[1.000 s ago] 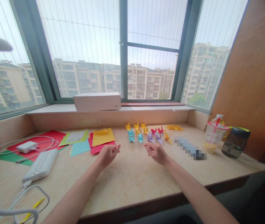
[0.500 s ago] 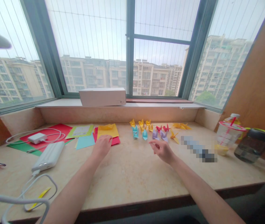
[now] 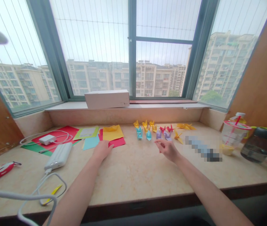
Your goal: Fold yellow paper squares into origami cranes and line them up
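Observation:
My left hand (image 3: pixel 103 149) rests at the front edge of the paper sheets, palm down, its thumb apart from the other fingers. It touches or hovers over a red sheet (image 3: pixel 117 143) and a light blue sheet (image 3: pixel 91 143); which, I cannot tell. A yellow sheet (image 3: pixel 112 133) lies partly over the red one. My right hand (image 3: pixel 168 150) is held with its fingers loosely apart and nothing visible in them. Just behind it stand purple paper cranes (image 3: pixel 159 135). Blue cranes (image 3: pixel 148 135), red cranes (image 3: pixel 170 128) and yellow cranes (image 3: pixel 145 125) are grouped around these.
At left lie a white power bank (image 3: pixel 58 156), a charger plug (image 3: pixel 47 139), cables and a red-and-white object (image 3: pixel 0 171). A lidded cup (image 3: pixel 233 138) and a dark bottle (image 3: pixel 259 145) stand right, near a blurred-out item (image 3: pixel 203 149). A white box (image 3: pixel 107 99) sits on the sill.
My left hand has drawn back from the yellow sheet toward the front of the red and blue sheets. My right hand's fingers have spread slightly. The whole view has shifted a little.

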Action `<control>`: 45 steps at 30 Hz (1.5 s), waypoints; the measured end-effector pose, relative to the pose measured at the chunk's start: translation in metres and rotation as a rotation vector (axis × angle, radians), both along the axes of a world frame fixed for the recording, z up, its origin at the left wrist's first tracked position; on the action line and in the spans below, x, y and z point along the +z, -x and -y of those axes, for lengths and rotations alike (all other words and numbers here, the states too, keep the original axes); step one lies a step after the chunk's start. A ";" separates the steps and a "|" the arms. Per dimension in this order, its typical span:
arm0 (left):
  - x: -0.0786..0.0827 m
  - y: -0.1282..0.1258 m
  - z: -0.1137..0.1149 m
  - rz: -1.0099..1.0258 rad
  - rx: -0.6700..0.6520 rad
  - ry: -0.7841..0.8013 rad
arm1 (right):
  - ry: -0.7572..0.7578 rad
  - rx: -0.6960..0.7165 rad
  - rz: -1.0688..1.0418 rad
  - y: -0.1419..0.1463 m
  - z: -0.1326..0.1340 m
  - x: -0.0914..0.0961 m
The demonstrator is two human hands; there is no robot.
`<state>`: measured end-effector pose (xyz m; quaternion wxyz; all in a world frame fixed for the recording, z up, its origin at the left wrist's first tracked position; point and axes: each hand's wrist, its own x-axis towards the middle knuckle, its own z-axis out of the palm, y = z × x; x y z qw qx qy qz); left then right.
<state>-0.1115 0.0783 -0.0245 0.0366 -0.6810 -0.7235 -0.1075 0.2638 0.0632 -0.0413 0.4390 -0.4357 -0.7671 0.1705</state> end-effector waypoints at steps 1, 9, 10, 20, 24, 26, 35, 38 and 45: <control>0.000 0.000 0.001 -0.005 0.000 0.001 | 0.001 0.001 -0.004 0.000 0.000 0.000; 0.003 0.006 0.003 -0.045 0.045 -0.006 | 0.013 -0.027 -0.028 -0.002 0.003 0.005; 0.004 0.006 0.003 -0.048 0.052 -0.006 | 0.014 -0.033 -0.029 -0.004 0.003 0.005; 0.002 0.006 -0.003 -0.030 0.093 0.002 | 0.022 0.005 0.011 0.002 0.004 0.001; 0.004 0.007 -0.002 -0.029 0.113 0.021 | 0.014 0.038 0.041 0.007 0.008 0.004; 0.005 0.007 -0.001 -0.039 0.118 0.014 | 0.006 0.036 0.042 0.006 0.009 0.006; 0.009 -0.001 0.003 -0.074 0.104 -0.067 | 0.006 0.033 0.022 0.002 0.008 0.008; 0.016 -0.009 0.008 -0.058 0.113 -0.160 | 0.019 0.047 0.023 0.004 0.009 0.007; 0.041 -0.040 0.032 0.051 -0.059 -0.605 | 0.059 0.117 0.030 0.013 0.012 0.006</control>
